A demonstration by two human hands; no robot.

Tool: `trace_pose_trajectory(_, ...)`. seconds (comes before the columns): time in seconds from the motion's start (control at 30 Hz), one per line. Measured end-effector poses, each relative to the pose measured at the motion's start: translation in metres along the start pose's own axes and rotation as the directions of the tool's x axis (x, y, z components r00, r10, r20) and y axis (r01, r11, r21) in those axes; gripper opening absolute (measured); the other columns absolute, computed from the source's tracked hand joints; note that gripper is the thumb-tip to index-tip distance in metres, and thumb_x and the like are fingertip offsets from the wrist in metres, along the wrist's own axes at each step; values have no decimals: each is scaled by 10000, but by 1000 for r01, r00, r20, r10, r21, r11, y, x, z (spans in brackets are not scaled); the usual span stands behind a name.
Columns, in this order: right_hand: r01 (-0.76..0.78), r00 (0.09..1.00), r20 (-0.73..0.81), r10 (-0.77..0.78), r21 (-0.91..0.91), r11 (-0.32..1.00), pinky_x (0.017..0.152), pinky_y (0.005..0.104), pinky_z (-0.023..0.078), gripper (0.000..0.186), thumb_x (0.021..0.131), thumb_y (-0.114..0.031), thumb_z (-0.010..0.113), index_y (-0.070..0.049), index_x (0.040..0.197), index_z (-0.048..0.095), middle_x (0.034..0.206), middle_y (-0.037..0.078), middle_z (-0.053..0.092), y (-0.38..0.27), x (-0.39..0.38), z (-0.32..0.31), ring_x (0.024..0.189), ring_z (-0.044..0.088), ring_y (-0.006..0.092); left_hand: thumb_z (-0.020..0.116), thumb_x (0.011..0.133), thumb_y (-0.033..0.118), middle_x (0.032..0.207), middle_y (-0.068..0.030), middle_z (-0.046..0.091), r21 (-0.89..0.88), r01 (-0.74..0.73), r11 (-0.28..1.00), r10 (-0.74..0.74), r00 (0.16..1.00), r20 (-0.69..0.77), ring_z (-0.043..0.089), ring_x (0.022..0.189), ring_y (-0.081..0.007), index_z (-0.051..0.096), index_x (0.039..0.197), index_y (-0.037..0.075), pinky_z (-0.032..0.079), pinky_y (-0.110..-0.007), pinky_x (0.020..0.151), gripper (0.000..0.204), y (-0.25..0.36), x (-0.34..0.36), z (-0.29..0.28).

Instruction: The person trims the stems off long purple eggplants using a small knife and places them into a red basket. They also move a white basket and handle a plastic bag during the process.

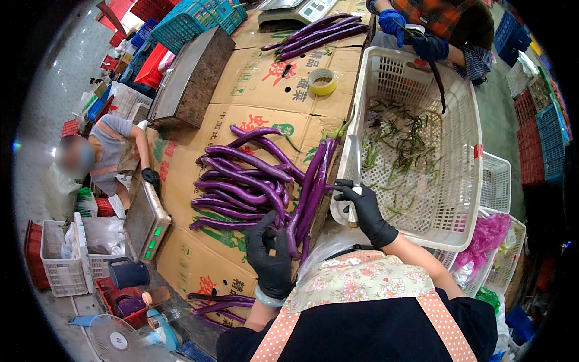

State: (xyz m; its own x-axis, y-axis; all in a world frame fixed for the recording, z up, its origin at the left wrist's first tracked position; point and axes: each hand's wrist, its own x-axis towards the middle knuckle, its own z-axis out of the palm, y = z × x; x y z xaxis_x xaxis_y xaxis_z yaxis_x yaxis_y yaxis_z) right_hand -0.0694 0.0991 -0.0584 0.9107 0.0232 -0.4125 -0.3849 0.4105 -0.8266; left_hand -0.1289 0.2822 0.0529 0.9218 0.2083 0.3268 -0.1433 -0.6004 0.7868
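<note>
Long purple eggplants [235, 184] lie in a loose pile on flattened cardboard [199, 253], with several more standing out lengthwise at the pile's right side. My left hand [268, 253], in a black glove, is at the pile's near edge, fingers apart and close to the nearest eggplants; whether the fingertips touch them I cannot tell. My right hand [369, 214], also black-gloved, is closed around the handle of a knife [357, 160]. Its blade points away from me, beside the left rim of a white plastic crate [470, 181] that holds green and dark trimmings [410, 145].
A yellow tape roll [322, 82] and more eggplants [316, 36] lie farther off, near a scale [295, 12]. Across the crate, a co-worker's blue-gloved hands [416, 39] hold a dark eggplant-like piece. Another person stands left beside a scale [148, 220]. A fan [114, 338] stands lower left.
</note>
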Motion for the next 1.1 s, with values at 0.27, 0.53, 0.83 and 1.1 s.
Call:
trace_pose_trajectory(0.27, 138, 958, -275, -80, 200, 970, 656, 268, 474, 270, 823, -146, 540, -14, 1052, 599, 972, 64, 636, -4, 12, -52, 804, 601, 164, 612, 787, 131, 1232, -149, 425, -581, -109, 807, 510, 626, 591, 384, 1186, -271, 408, 1246, 23, 279, -355, 1012, 514, 40, 72, 107)
trace_pose_trajectory(0.53, 231, 816, -559, -144, 88, 969, 603, 229, 451, 323, 831, -192, 574, -48, 1120, 569, 953, 45, 634, -11, -9, -118, 729, 579, 127, 463, 865, 211, 1034, -263, 546, 319, -156, 935, -71, 797, 600, 534, 961, -396, 375, 1261, -4, 428, -419, 824, 459, -76, 97, 136)
trace_pose_trajectory(0.83, 348, 872, 15, -489, -722, 598, 663, 291, 484, 279, 814, -153, 609, -128, 1090, 582, 920, 95, 624, -58, -31, -57, 755, 613, 189, 593, 792, 173, 874, -153, 557, 52, -339, 939, 267, 819, 508, 544, 772, -323, 541, 1123, 71, 438, -389, 677, 350, -33, 74, 107)
trace_pose_trajectory(1.1, 471, 722, 373, -583, -882, 19, 592, 371, 471, 351, 695, -123, 661, -111, 1038, 587, 821, 112, 601, -99, -29, -48, 724, 597, 286, 634, 733, 133, 826, -131, 545, 70, -541, 838, 422, 725, 544, 524, 745, -297, 556, 1112, 81, 415, -384, 660, 390, -13, 51, 101)
